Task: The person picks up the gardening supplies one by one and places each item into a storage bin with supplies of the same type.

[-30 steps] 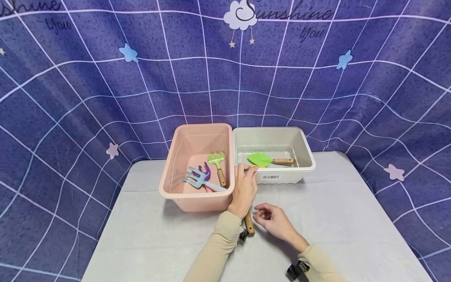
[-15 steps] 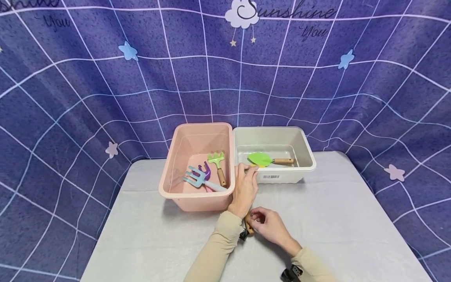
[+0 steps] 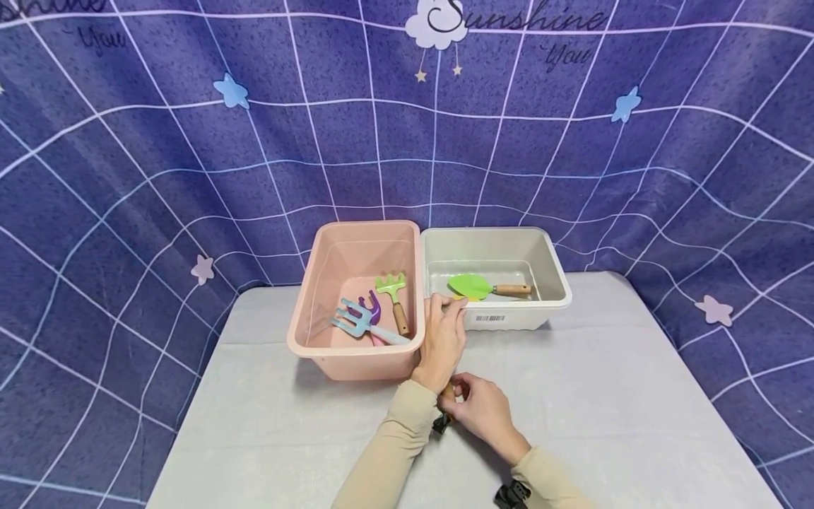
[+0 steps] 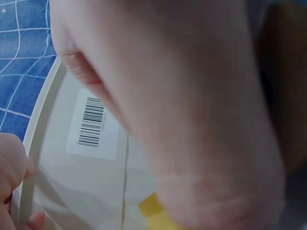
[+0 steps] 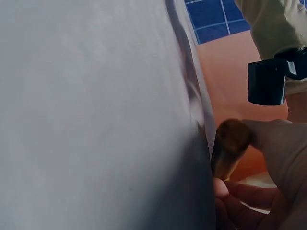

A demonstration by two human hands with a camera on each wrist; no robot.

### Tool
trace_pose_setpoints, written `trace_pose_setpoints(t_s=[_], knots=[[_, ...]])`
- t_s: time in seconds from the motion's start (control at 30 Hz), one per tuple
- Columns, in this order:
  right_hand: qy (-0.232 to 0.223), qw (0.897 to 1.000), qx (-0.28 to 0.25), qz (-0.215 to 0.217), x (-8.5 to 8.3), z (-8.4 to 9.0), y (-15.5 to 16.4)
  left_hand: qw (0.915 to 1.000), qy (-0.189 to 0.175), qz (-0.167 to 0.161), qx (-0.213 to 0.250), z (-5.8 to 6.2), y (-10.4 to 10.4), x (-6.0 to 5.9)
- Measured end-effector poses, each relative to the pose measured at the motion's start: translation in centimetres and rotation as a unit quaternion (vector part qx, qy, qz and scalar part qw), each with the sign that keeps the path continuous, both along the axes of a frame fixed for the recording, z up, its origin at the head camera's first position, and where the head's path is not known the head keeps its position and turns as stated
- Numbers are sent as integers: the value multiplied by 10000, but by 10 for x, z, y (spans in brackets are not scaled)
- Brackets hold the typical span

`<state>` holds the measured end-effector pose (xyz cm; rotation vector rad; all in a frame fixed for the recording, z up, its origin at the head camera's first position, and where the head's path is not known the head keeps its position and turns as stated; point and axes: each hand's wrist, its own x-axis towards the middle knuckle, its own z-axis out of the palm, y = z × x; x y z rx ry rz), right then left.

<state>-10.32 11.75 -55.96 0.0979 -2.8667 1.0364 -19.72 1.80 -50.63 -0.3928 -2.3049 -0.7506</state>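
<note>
Right now the left hand (image 3: pixel 441 341) lies palm-down over a tool with a wooden handle (image 3: pixel 448 391), resting on the table (image 3: pixel 604 396) just in front of the seam between the pink bin (image 3: pixel 318 350) and the white bin (image 3: pixel 559 279). Its fingers are straight and together, their tips touching the white bin's near rim; they press on the tool rather than curl round it. A scrap of yellow (image 4: pixel 152 207) shows under the palm in the left wrist view, probably the tool's head, though most of it is hidden.

Behind the left hand, toward the person, the right hand (image 3: pixel 481 410) has its fingers and thumb pinched on the handle's free end, which the right wrist view shows as a rounded brown tip (image 5: pixel 230 143) between fingertips.

Inside the pink bin lie a green rake (image 3: pixel 391 286), a blue fork (image 3: pixel 356 319) and a purple tool (image 3: pixel 373 306); inside the white bin lies a green trowel (image 3: pixel 470 286).

My guess at the risks: the pinch sits at the very end of the handle, so the tool could pivot or slip out if lifted while the left hand bears down on it. Pulling against that weight may also drag the head along the table and knock the white bin's front wall, shifting it away from the pink bin.
</note>
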Motion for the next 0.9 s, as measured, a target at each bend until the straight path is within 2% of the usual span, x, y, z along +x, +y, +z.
trace_pose_setpoints(t_s=[0.3,0.53,0.9], knots=[[-329,9984,79,-447,1,6,3,9998,124,-82,115,3,0,0],[-339,9967,-89,-734,2,3,18,9999,67,-83,80,2,-1,1],[-43,9947,-953,-392,2,-5,40,10000,43,-76,-3,1,-2,2]])
